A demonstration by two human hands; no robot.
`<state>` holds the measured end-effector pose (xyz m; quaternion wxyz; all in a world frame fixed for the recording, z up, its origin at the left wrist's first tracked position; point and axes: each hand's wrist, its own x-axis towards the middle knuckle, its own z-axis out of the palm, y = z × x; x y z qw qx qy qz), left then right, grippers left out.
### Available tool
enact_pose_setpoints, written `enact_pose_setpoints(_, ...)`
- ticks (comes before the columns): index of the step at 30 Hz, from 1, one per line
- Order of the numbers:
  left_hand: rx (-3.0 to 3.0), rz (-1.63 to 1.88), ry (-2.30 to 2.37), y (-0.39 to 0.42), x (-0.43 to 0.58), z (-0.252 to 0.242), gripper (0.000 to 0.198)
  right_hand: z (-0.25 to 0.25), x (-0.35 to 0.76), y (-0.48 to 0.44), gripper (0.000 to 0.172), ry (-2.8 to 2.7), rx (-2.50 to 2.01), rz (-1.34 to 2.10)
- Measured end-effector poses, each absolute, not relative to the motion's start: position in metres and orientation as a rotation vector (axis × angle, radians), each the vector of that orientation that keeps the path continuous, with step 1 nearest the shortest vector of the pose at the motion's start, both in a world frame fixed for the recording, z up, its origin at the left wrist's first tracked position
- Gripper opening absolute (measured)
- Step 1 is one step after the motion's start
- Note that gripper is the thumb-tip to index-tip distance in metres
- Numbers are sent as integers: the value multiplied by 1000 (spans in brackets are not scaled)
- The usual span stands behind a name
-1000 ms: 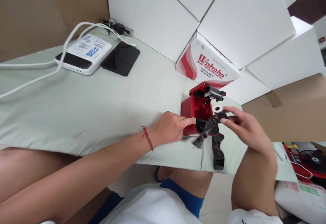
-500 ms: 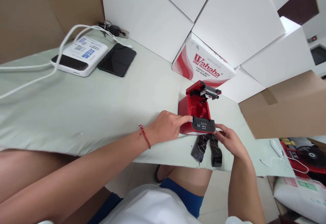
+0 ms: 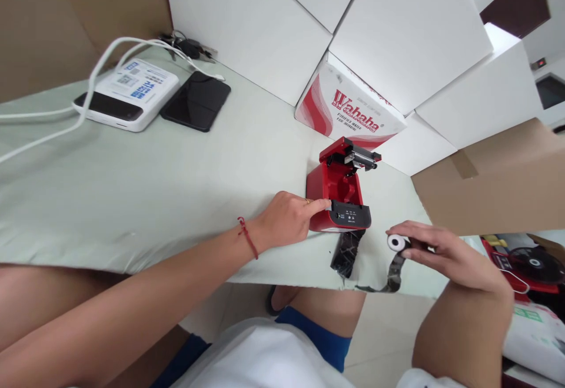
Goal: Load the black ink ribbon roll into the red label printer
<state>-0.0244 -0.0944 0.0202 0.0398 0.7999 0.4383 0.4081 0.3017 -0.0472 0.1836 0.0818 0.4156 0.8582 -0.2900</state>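
Note:
A red thermal receipt printer point(image 3: 316, 191) stands on the pale cloth with its lid raised and its paper bay bare. My left hand point(image 3: 286, 220) grips its front left corner; the index finger lies on a small grey piece there, the other fingers are curled and the thumb is hidden. To the right of the printer, my right hand point(image 3: 441, 252) is closed around a small paper roll point(image 3: 396, 242) with a white end and dark core. A dark strip point(image 3: 394, 273) hangs from that roll to the table edge. Another shiny black strip point(image 3: 347, 254) lies before the printer.
Behind the printer stands a Wahaha carton point(image 3: 348, 102) against white boxes. A white device point(image 3: 128, 93) with a cable, a black phone point(image 3: 196, 100) and keys point(image 3: 189, 46) lie at left. On the right are a cardboard box point(image 3: 485, 182) and red equipment point(image 3: 525, 264).
My right hand has left the printer's front right corner and moved right, now holding the roll with its dark strip trailing. My left hand stays on the printer.

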Motion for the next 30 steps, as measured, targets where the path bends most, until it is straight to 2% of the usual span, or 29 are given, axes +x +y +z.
enact_pose_setpoints(4, 2458, 1240, 1344, -94, -23, 20, 56, 211, 259, -42, 33, 2803, 1176, -805)
enact_pose_setpoints(10, 2508, 1118, 1385, -96, -24, 25, 58, 162, 182, -10, 33, 2807, 1266, -340)
enact_pose_setpoints(13, 2526, 1076, 1383, -97, -24, 26, 60, 148, 164, 2, 34, 2740, 1211, -216)
enact_pose_setpoints(16, 2540, 1108, 1377, -98, -21, 26, 57, 145, 156, 9, 32, 2721, 1142, -231)
enact_pose_setpoints(21, 2582, 1409, 1347, -105, -13, 34, 36, 137, 145, 20, 22, 2680, 1090, -289)
enact_pose_setpoints(25, 2691, 1448, 1207, -109, -8, 38, 50, 132, 143, 26, 18, 2576, 1035, -363)
enact_pose_setpoints(30, 2744, 1260, 1136, -110, -4, 33, 52, 146, 155, 5, 28, 2762, 1126, -527)
